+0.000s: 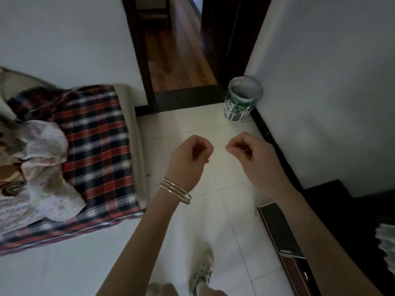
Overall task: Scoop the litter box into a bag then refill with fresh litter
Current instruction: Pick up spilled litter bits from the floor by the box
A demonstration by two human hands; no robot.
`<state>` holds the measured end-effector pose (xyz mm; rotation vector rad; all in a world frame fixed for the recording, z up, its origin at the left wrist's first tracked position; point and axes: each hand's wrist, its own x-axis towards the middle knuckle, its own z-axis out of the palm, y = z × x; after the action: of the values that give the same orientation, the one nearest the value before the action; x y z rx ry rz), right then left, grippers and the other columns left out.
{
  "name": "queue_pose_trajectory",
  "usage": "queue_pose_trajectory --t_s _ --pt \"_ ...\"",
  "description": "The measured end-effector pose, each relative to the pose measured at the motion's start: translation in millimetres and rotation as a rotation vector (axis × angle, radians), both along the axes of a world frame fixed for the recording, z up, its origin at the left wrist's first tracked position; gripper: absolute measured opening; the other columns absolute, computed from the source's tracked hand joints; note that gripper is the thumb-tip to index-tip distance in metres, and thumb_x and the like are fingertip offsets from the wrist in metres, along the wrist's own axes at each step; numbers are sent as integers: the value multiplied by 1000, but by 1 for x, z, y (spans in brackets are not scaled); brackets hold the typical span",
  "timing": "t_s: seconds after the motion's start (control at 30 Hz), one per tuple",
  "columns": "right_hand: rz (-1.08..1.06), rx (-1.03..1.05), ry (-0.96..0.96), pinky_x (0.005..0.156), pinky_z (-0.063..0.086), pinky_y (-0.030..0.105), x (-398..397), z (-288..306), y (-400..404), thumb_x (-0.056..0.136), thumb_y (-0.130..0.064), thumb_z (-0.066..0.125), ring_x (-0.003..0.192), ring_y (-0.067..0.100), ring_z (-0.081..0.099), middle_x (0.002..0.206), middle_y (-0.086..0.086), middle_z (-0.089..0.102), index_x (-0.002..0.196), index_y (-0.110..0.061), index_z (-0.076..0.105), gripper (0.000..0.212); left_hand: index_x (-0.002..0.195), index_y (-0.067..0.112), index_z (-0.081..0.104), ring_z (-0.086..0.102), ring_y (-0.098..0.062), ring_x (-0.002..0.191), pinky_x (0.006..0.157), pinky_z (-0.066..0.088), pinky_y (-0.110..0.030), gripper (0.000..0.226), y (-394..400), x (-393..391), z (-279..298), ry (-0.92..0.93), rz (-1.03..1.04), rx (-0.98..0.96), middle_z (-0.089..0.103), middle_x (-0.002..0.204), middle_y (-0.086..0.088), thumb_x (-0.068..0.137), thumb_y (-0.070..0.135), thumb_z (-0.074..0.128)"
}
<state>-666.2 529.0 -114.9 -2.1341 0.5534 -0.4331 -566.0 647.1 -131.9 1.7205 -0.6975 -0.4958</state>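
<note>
Dim light. I see a white tiled floor [213, 124] leading to a dark-framed doorway [179, 60]; wood flooring [181, 67] beyond it. Left of the doorway, a plaid-covered bed [96, 135]; right, a paint-streaked bucket [242, 99] against the white wall [320, 71].

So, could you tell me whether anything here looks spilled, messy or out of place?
The paint bucket in the floor corner by the doorway has white paint dripped down its green sides. Crumpled clothes lie heaped on the plaid bed cover.

Paint-streaked bucket [242, 99] beside doorway [179, 52]
</note>
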Motion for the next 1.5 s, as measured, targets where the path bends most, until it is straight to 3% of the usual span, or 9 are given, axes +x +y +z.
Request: queue_pose_trajectory --t_s 0.13,0.3,0.37,0.53,0.7,0.9,1.13,1.23,1.5 --pt "-57 -7 -4 64 40 3 -10 7 -50 88 -8 59 71 -12 55 78 -19 58 84 -15 61 8 73 24 53 55 -1 63 66 49 -13 26 -55 1 4 -21 -65 6 58 73 9 85 1 55" --pt "-134 -31 -31 65 37 1 -7 8 -101 87 -8 60 72 -14 54 77 -20 57 82 -16 59 10 73 23 54 56 -9 67 70 53 -21 25 -111 16 7 -38 -131 8 58 72 9 86 1 55" --pt "-162 -38 -32 64 37 2 0 7 -121 87 -8 61 70 -14 53 75 -19 57 81 -15 59 10 74 22 54 56 -7 66 68 51 -15 24 -133 24 9 -44 -153 12 57 71 9 86 2 55" --pt "-201 -55 -41 63 36 0 35 9 -172 87 -7 60 70 -16 53 74 -18 56 83 -14 59 9 75 21 55 55 -1 62 71 51 -20 21 -191 61 13 -53 -207 34 57 71 11 87 4 54" --pt "-247 -76 -55 65 36 -1 87 14 -226 87 -3 60 71 -18 52 74 -18 54 87 -4 62 3 87 10 56 55 -4 67 68 49 -12 5 -255 116 22 -30 -251 26 56 75 8 88 6 54" --pt "-290 -97 -31 67 36 -2 144 14 -287 88 -5 59 72 -21 51 74 -15 55 89 -3 63 5 89 7 56 54 -5 67 63 48 -7 6 -322 173 26 20 -289 12 56 74 6 88 2 53" --pt "-300 -105 6 66 36 -2 198 1 -369 88 -4 59 70 -15 54 74 -12 57 88 -4 64 5 81 15 55 54 -5 67 72 51 -20 14 -404 225 16 44 -305 19 56 73 6 87 3 54" --pt "-294 -130 4 67 37 -2 221 -4 -415 88 -5 59 69 -6 53 78 -4 60 88 -3 64 5 83 13 55 54 -2 67 70 51 -15 10 -449 246 8 25 -306 37 56 74 7 87 4 54" --pt "-299 -72 4 68 40 1 278 -7 -560 87 -5 61 69 -12 55 74 -11 59 83 -10 61 7 76 22 54 55 -9 70 79 50 -28 21 -591 302 5 37 -279 88 56 73 5 87 4 54"
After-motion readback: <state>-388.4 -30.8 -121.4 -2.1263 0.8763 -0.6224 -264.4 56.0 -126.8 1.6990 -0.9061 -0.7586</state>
